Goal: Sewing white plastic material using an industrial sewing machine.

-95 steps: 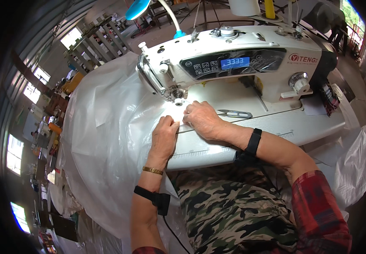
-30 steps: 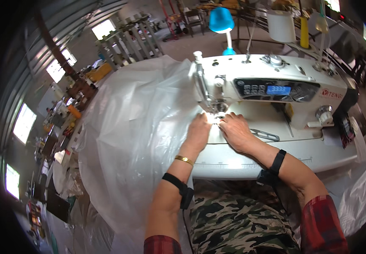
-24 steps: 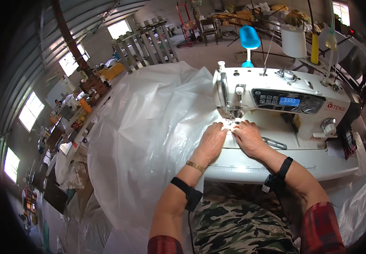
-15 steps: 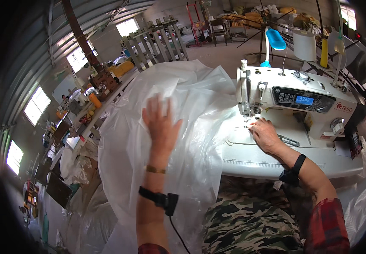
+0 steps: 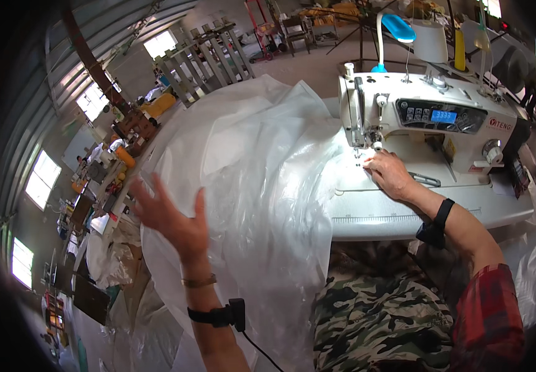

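A large translucent white plastic sheet (image 5: 249,167) lies in folds to the left of a white sewing machine (image 5: 442,105), reaching its needle area. My left hand (image 5: 178,220) is raised over the sheet's left part, fingers spread, with nothing in it. Close by the lit needle, my right hand (image 5: 390,175) rests on the machine bed (image 5: 398,214) with its fingertips pressed together. What they pinch, if anything, is too small to make out. A slim grey tool (image 5: 425,180), perhaps thread snips, lies just beyond my right wrist.
A blue lamp (image 5: 398,28) and a white thread cone (image 5: 430,42) stand behind the machine. Farther left, a cluttered bench (image 5: 110,204) runs alongside the sheet. A grey slatted frame (image 5: 209,65) stands behind the sheet. Camouflage cloth (image 5: 383,316) covers my lap.
My left hand has swung left across the sheet, fingers spreading wider. My right hand stays by the needle. The whole view has shifted a little.
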Available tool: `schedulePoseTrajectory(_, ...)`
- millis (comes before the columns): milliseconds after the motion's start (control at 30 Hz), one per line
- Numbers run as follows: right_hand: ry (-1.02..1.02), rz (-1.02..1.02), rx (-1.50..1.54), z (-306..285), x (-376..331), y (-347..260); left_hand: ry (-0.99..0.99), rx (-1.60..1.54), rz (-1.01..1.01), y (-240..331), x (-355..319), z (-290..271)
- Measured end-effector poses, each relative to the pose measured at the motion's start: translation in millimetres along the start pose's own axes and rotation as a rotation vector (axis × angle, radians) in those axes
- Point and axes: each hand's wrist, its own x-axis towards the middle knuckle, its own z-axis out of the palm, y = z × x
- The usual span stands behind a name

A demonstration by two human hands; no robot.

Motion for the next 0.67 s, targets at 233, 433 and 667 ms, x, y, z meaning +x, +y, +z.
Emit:
schedulePoseTrajectory(233,0.047,-0.021,-0.035,3.5,-1.1,-1.4,-0.443,-0.723,-0.799,-100.5,-79.1,85.2)
schedulePoseTrajectory(433,0.077,-0.036,-0.021,8.5,-0.7,1.1,-0.370,-1.522,-1.030,-112.5,-206.5,201.5)
schedulePoseTrajectory(667,0.087,-0.015,-0.018,6.4,-1.3,-3.4,-0.364,-1.479,-1.188,-50.2,-197.2,143.9)
